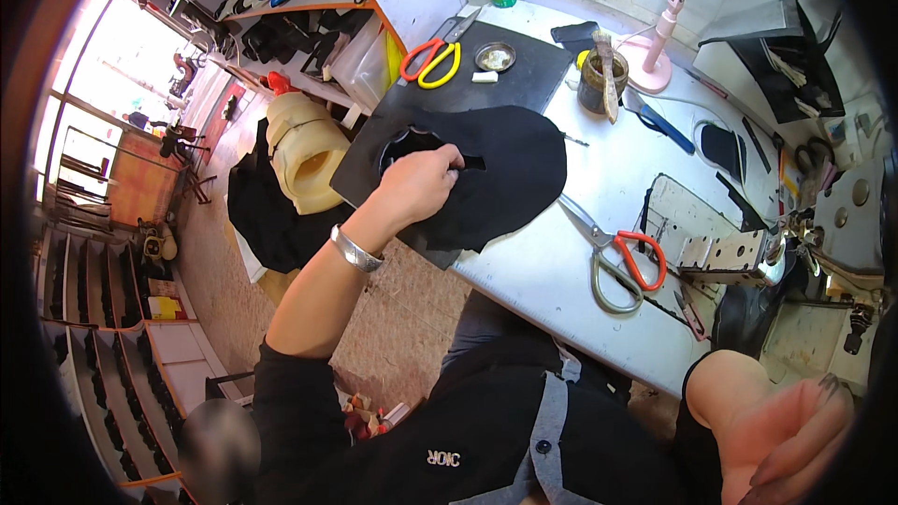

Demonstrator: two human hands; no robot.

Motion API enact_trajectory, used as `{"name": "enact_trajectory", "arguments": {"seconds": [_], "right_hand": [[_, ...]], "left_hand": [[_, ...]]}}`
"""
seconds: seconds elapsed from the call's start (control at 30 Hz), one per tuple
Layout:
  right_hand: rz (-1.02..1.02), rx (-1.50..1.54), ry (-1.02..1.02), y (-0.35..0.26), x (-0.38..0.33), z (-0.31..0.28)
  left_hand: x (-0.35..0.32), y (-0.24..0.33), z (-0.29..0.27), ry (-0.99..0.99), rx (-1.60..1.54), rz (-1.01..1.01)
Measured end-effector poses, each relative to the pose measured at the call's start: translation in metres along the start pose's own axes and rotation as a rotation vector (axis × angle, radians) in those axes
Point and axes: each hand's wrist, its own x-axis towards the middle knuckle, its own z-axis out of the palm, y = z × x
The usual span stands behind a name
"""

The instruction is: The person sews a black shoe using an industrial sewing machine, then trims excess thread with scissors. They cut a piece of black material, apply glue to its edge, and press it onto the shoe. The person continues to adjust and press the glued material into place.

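Left hand [421, 185]: forearm runs up from the lower left, elbow bent, wrist cocked toward 1 o'clock, silver bracelet [356, 250] at the wrist. Fingers curled and pinched on the black leather piece [510, 173] at the edge of its cut-out opening; the grip is closed on the material.

Black leather piece: lies flat at frame centre, partly on a black cutting mat [510, 75], partly on the white worktable [599, 187], its lower edge overhanging toward the person.

Right hand [781, 430]: low at 5 o'clock, close to the lens, palm open and facing up, fingers loosely spread, holding nothing. Well apart from the leather.

Around: red-handled scissors [622, 257] on the table at 4 o'clock of the leather, just beside its lower right edge. Yellow-and-orange scissors [432, 61] on the mat at 11 o'clock. Small round tin [495, 57] and a white block [485, 78] near them. Dark glue jar [601, 82] with a brush in it at 1 o'clock. Pink stand [658, 42] beyond. Sewing machine [748, 243] at 3 o'clock.
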Motion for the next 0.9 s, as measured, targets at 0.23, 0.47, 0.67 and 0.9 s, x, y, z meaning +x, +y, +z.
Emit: {"name": "enact_trajectory", "arguments": {"seconds": [0.23, 0.47, 0.67, 0.9], "right_hand": [[0.456, -0.483, -0.281, -0.01, -0.056, -0.028], [1.005, -1.094, -0.674, 0.015, -0.18, -0.052], [1.071, -1.261, -0.751, 0.009, -0.215, -0.059], [1.277, -1.208, -0.612, 0.013, -0.222, -0.064]], "left_hand": [[0.007, -0.011, -0.009, -0.206, -0.73, -0.087], [-0.004, -0.025, -0.035, -0.363, -0.914, -0.147], [-0.003, -0.033, -0.045, -0.359, -0.938, -0.034], [0.005, -0.011, -0.057, -0.245, -0.278, 0.338]]}}
